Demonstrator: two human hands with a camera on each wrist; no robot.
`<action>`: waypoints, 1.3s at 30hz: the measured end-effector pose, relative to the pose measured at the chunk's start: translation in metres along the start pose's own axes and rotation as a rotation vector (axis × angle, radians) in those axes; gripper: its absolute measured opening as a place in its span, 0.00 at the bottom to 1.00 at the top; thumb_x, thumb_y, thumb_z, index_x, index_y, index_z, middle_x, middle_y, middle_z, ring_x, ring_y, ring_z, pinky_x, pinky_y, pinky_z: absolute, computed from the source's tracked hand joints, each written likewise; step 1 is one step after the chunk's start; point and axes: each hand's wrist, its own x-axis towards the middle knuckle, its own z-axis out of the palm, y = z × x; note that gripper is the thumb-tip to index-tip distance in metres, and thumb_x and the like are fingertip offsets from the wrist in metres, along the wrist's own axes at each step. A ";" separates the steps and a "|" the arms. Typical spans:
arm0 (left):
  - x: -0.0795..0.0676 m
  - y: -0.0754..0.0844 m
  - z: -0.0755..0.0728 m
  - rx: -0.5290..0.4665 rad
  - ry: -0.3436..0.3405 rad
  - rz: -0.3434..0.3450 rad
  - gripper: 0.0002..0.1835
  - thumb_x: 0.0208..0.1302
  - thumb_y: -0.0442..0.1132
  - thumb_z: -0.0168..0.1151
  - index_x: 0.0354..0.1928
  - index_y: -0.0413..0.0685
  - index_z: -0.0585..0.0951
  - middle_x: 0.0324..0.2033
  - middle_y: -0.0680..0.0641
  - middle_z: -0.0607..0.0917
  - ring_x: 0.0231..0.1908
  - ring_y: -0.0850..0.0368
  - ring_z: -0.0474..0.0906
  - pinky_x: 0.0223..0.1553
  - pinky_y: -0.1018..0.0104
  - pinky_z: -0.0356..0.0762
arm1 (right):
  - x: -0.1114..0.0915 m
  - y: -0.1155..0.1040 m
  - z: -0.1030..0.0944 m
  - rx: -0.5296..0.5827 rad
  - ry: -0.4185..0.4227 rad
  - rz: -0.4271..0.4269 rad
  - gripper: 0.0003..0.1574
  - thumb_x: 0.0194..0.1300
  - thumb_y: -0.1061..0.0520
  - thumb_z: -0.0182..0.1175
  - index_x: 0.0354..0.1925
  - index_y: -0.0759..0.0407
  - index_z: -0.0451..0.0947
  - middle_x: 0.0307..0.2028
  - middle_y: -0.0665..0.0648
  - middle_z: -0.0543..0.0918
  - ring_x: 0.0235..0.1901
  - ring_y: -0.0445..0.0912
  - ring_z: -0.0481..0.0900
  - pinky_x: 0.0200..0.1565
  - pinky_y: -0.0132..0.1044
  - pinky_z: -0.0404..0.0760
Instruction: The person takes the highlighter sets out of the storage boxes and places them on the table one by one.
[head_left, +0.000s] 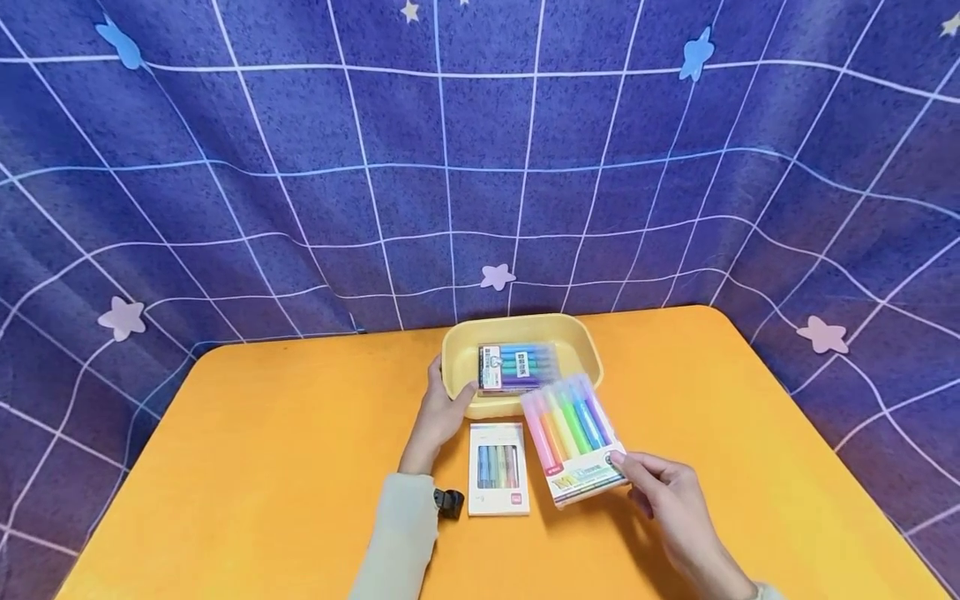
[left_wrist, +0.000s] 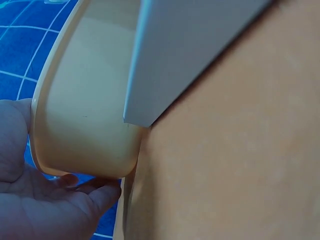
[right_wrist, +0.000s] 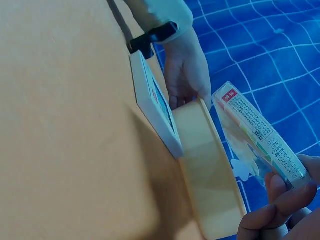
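Observation:
My left hand [head_left: 441, 414] holds the left end of a pale yellow plastic tray [head_left: 462, 346], thumb over the rim and fingers round the outside. In the left wrist view, the fingertips [left_wrist: 106, 197] reach under the tray's corner. My right hand [head_left: 673, 498] pinches a clear pack of rainbow highlighters [head_left: 576, 437] by its printed lower end. The pack is tilted, and its top overlaps the tray's front right rim in the head view. Inside the tray lies another clear pack of blue, green and purple pens [head_left: 517, 367].
A white box of pens with a window [head_left: 498, 469] lies on the orange table [head_left: 300, 467], just in front of the tray. A black wrist camera [head_left: 450, 503] sits by the left sleeve. A blue grid-patterned curtain [head_left: 480, 200] hangs behind the table.

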 end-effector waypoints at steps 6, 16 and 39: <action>0.000 0.001 0.000 -0.012 0.007 0.014 0.44 0.73 0.43 0.58 0.80 0.52 0.43 0.74 0.33 0.65 0.73 0.39 0.63 0.74 0.42 0.59 | -0.010 0.002 0.001 0.004 -0.001 -0.007 0.17 0.70 0.56 0.63 0.41 0.72 0.86 0.16 0.48 0.76 0.14 0.38 0.59 0.17 0.32 0.58; 0.001 0.001 -0.002 -0.001 0.003 -0.009 0.45 0.73 0.45 0.58 0.80 0.54 0.42 0.74 0.33 0.65 0.73 0.39 0.63 0.74 0.41 0.60 | -0.014 0.014 0.003 0.020 0.027 0.042 0.15 0.69 0.55 0.63 0.39 0.68 0.87 0.13 0.48 0.62 0.14 0.38 0.59 0.19 0.33 0.60; 0.001 -0.001 -0.001 -0.011 0.011 0.006 0.44 0.72 0.45 0.59 0.80 0.52 0.43 0.73 0.33 0.66 0.73 0.38 0.64 0.74 0.41 0.59 | -0.010 0.035 0.011 0.033 0.055 0.220 0.22 0.69 0.52 0.64 0.48 0.71 0.85 0.14 0.46 0.66 0.15 0.39 0.62 0.22 0.29 0.64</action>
